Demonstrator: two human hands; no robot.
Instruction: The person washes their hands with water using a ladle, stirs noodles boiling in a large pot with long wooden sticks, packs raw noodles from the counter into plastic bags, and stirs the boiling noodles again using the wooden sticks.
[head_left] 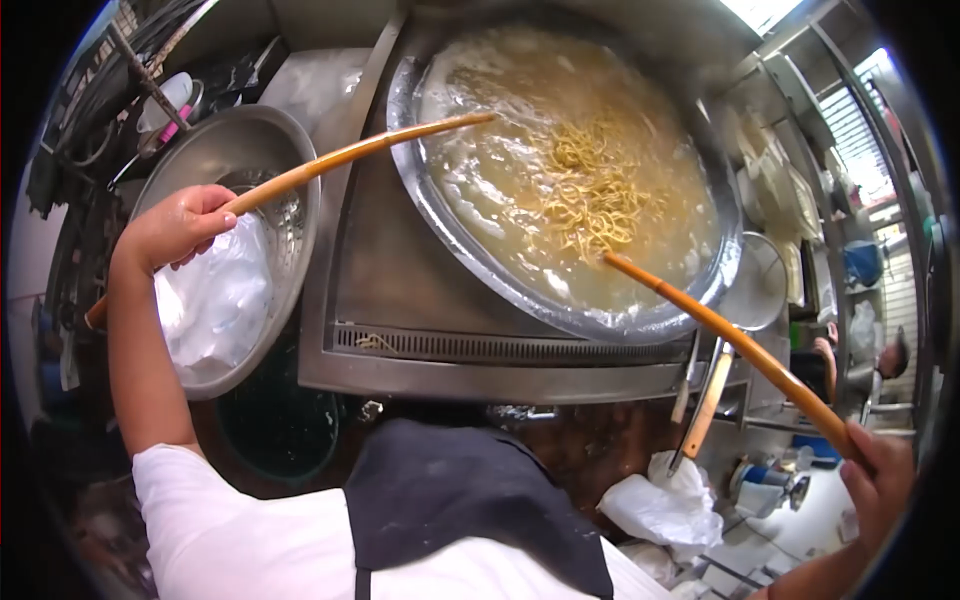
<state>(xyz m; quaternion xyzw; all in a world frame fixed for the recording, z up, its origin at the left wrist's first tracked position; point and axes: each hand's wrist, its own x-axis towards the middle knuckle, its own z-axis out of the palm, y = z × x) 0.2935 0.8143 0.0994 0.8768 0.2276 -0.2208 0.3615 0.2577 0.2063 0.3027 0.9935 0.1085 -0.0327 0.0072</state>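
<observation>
My left hand (185, 228) is closed around a long wooden stick (345, 155), whose tip reaches over the left part of a large round wok (413, 190). In my right hand (880, 480) is a second long wooden stick (735, 340), its far end at the yellow noodles (595, 190). The noodles lie bunched in cloudy, foamy water (480, 170) that fills the wok. Whether the left stick's tip touches the water I cannot tell.
Left of the stove (400, 280) stands a metal colander (300, 150) holding a white plastic bag (225, 290). A wooden-handled tool (708, 400) and a round strainer (757, 285) are at the right. Below them is a white bag (665, 505). Another person (892, 355) is far right.
</observation>
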